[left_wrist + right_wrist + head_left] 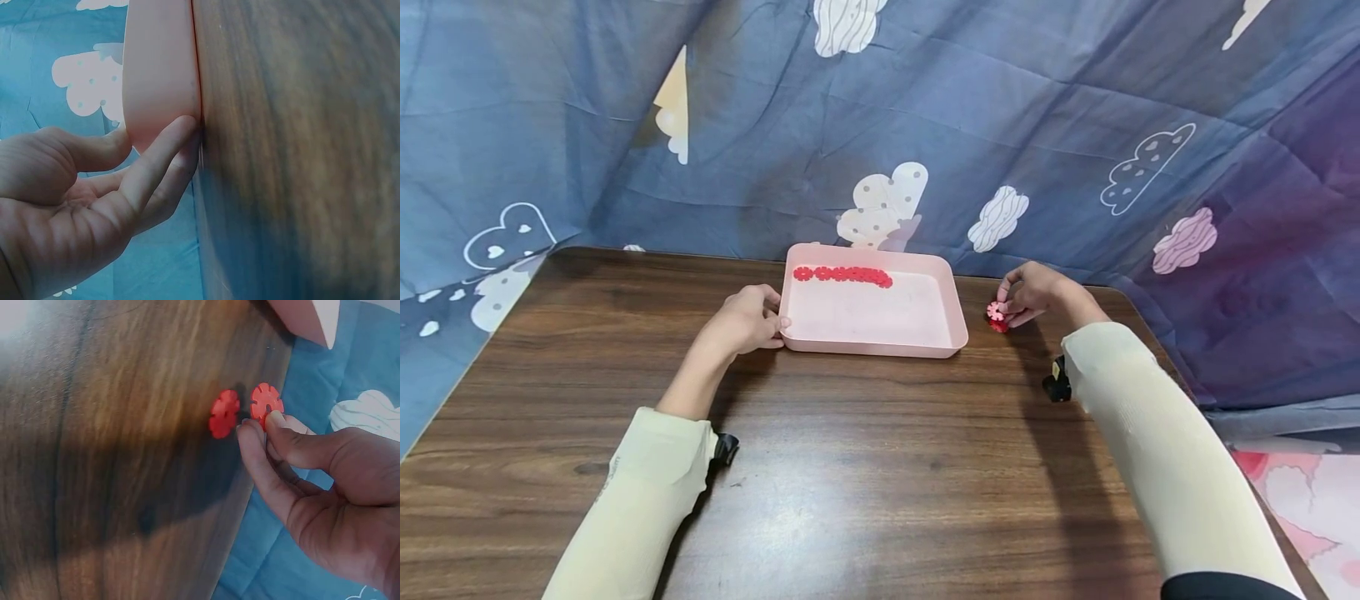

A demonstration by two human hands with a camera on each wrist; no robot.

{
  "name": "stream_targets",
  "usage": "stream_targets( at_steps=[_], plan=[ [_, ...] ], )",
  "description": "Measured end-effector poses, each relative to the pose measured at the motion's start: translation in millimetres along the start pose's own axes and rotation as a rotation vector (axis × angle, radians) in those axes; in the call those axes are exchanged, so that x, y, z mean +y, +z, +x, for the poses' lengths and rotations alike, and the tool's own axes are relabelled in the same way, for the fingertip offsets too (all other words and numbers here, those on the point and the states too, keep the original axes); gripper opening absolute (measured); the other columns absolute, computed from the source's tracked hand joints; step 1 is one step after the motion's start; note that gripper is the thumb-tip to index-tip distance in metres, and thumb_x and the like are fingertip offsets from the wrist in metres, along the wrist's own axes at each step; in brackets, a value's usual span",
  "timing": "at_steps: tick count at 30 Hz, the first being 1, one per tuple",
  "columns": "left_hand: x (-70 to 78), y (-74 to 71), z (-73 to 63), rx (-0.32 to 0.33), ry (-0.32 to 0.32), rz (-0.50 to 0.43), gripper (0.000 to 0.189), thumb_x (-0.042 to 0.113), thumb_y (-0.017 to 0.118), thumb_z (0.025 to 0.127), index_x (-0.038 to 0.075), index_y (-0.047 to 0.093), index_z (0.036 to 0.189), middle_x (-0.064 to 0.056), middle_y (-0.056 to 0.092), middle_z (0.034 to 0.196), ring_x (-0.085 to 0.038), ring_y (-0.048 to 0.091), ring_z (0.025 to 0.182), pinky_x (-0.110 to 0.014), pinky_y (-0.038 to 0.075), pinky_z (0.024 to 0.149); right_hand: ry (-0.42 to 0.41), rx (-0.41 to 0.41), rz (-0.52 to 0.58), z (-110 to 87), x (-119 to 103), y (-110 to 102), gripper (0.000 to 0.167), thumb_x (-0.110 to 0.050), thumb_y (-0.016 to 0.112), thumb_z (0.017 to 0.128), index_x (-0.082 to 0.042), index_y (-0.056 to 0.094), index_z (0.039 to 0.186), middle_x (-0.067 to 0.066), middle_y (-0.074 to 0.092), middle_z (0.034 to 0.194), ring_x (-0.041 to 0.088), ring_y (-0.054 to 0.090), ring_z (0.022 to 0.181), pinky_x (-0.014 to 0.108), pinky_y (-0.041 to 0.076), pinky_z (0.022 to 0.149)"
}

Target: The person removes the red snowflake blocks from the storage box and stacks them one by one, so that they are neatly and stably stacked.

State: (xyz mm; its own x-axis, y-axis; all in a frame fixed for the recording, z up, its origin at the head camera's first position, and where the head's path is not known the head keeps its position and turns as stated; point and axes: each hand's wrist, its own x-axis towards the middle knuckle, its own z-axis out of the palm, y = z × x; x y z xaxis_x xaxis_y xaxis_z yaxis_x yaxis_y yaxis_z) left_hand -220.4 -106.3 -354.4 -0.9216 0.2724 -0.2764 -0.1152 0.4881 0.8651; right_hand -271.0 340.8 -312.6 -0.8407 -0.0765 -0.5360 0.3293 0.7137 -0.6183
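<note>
A shallow pink tray (874,348) stands at the back of the table. My left hand (742,322) grips its near left corner, thumb at the rim and fingers against the outer wall (164,69). Along the far side inside the tray, several red notched plastic discs (842,274) lie in an overlapping row. To the right of the tray, my right hand (1033,293) pinches one red notched disc (265,400) between thumb and fingers, slightly above the tabletop. A second red disc (224,414) lies on the wood beside it.
The brown wooden table (880,467) reaches toward me, its back edge meeting a blue cloth (737,125) printed with clouds. A purple cloth (1285,250) hangs on the right. Small black devices (1057,381) sit at both wrists.
</note>
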Motion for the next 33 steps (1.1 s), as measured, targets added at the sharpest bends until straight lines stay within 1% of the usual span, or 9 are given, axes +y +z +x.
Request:
stream_targets(
  at_steps=[5,10,14,18,21,26,33],
  plan=[
    [-0.6,0.2,-1.6,-0.003,0.000,-0.006,0.040,-0.005,0.058,0.106,-0.017,0.049,0.143,-0.027,0.062,0.114,-0.025,0.071,0.095,-0.036,0.070,0.092,0.019,-0.025,0.009,0.8,7,1,0.009,0.017,0.058,0.100,0.014,0.054,0.108,0.008,0.066,0.085,0.015,0.070,0.075,0.034,0.073,0.076],
    [-2.0,0.0,-1.8,0.001,0.009,-0.011,0.038,-0.005,0.058,0.106,-0.017,0.050,0.141,-0.027,0.062,0.112,-0.024,0.071,0.092,-0.035,0.071,0.090,0.030,-0.033,0.001,-0.4,9,4,0.010,0.016,0.058,0.101,0.013,0.054,0.110,0.009,0.065,0.087,0.014,0.070,0.076,0.033,0.073,0.077],
    [-3.2,0.3,-1.9,0.002,0.009,-0.007,0.037,-0.006,0.056,0.105,-0.017,0.050,0.140,-0.026,0.062,0.110,-0.023,0.071,0.091,-0.035,0.071,0.091,0.038,-0.021,0.000,0.6,11,6,0.009,0.017,0.058,0.101,0.012,0.055,0.108,0.009,0.065,0.086,0.015,0.071,0.074,0.034,0.073,0.077],
    [-3.4,0.4,-2.0,0.000,0.003,-0.005,0.037,-0.006,0.055,0.106,-0.017,0.050,0.140,-0.026,0.062,0.111,-0.024,0.071,0.093,-0.035,0.071,0.091,0.051,-0.001,-0.014,1.6,13,7,0.007,0.015,0.058,0.101,0.009,0.056,0.105,0.010,0.066,0.086,0.015,0.072,0.074,0.036,0.073,0.077],
    [-3.6,0.5,-1.3,0.003,0.000,-0.004,0.036,-0.005,0.056,0.106,-0.016,0.051,0.140,-0.027,0.063,0.113,-0.025,0.072,0.095,-0.034,0.070,0.092,0.049,0.009,-0.041,2.2,14,8,0.006,0.013,0.059,0.101,0.010,0.058,0.106,0.011,0.067,0.088,0.015,0.071,0.075,0.036,0.073,0.078],
    [-2.5,0.9,-0.1,0.005,0.001,-0.003,0.036,-0.004,0.056,0.107,-0.016,0.051,0.140,-0.027,0.063,0.113,-0.024,0.072,0.095,-0.034,0.070,0.092,0.045,0.018,-0.091,1.3,15,9,0.008,0.010,0.060,0.101,0.011,0.059,0.109,0.007,0.071,0.086,0.014,0.070,0.076,0.035,0.073,0.078],
    [-1.0,1.0,0.3,0.000,0.001,-0.014,0.036,-0.004,0.056,0.107,-0.016,0.051,0.140,-0.027,0.063,0.113,-0.025,0.072,0.095,-0.035,0.070,0.093,0.040,0.037,-0.098,-0.4,16,11,0.013,0.005,0.065,0.101,0.011,0.060,0.111,0.007,0.072,0.084,0.013,0.072,0.075,0.033,0.072,0.077]
  ],
)
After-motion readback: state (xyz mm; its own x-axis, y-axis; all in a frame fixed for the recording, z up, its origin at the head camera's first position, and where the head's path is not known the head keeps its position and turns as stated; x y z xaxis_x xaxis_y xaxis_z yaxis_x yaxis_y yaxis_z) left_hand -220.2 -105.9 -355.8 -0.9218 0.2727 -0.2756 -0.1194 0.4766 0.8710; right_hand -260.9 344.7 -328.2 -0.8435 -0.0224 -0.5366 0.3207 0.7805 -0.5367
